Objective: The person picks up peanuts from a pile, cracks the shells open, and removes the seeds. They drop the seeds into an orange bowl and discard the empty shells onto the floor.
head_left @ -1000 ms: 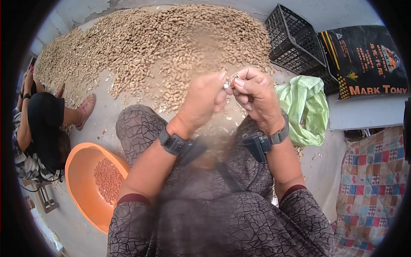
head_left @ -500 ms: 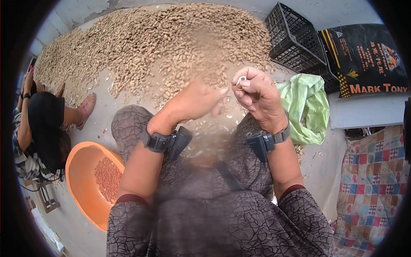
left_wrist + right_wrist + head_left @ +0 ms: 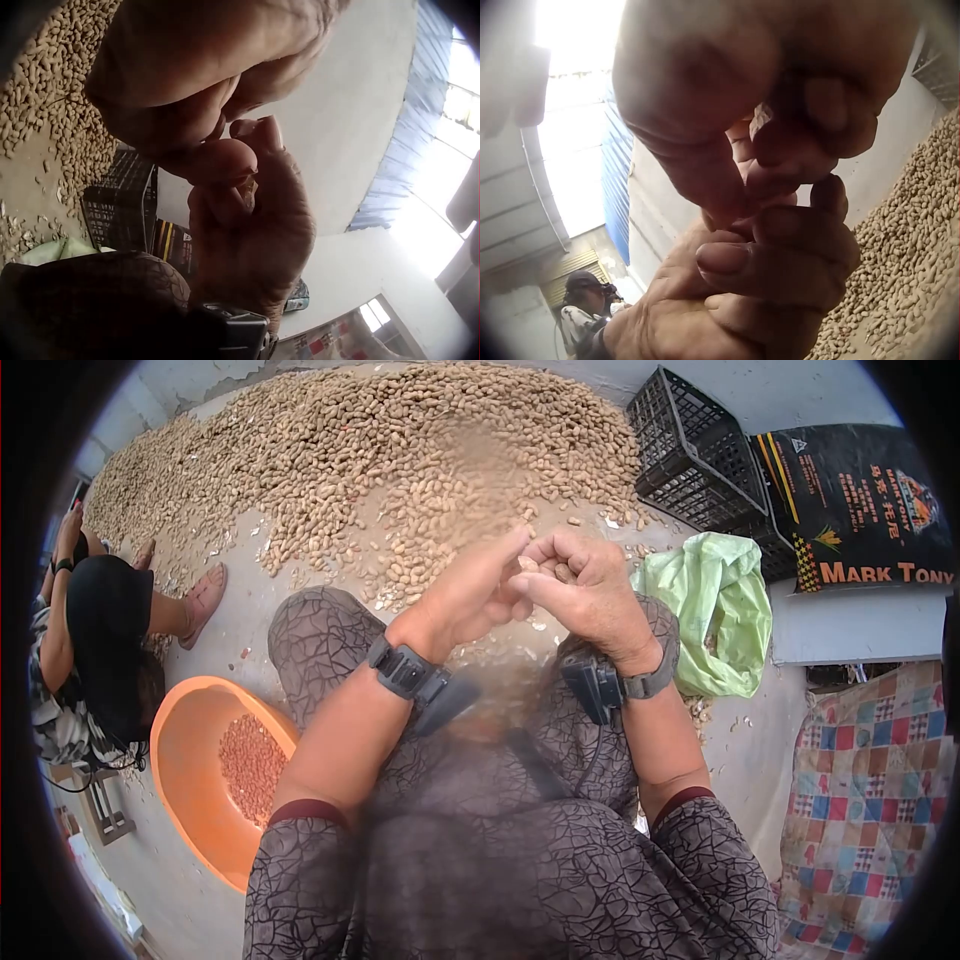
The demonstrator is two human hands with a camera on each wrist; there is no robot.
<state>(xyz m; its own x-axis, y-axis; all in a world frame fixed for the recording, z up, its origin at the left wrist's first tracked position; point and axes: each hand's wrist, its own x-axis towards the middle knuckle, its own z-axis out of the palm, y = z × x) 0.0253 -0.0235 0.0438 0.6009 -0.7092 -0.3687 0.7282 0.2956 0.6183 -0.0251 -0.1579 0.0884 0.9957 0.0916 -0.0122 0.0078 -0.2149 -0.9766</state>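
Note:
Both hands meet above the lap in the head view. Thumb and fingers of the right hand (image 3: 598, 595) pinch a peanut (image 3: 527, 564), and another peanut (image 3: 563, 573) lies against its curled fingers. From the other side, the left hand (image 3: 462, 600) grips at the same peanut, its fingertips touching the right hand's. In the left wrist view, a small pale piece (image 3: 250, 193) shows between the left hand (image 3: 202, 82) and the right hand (image 3: 255, 232). The right hand (image 3: 765, 82) covers most of the contact with the left hand (image 3: 742, 292) in the right wrist view.
A large peanut heap (image 3: 350, 450) spreads across the floor ahead. An orange basin (image 3: 185, 760) with red kernels (image 3: 252, 765) stands left. Right are a green bag (image 3: 740, 600), black crate (image 3: 700, 470), black sack (image 3: 860, 500) and patchwork cloth (image 3: 870, 790). Another person (image 3: 95, 630) sits at far left.
The left hand moved away from the right, then came back against it. The opened shell piece in the right fingers is no longer seen; peanuts now show there.

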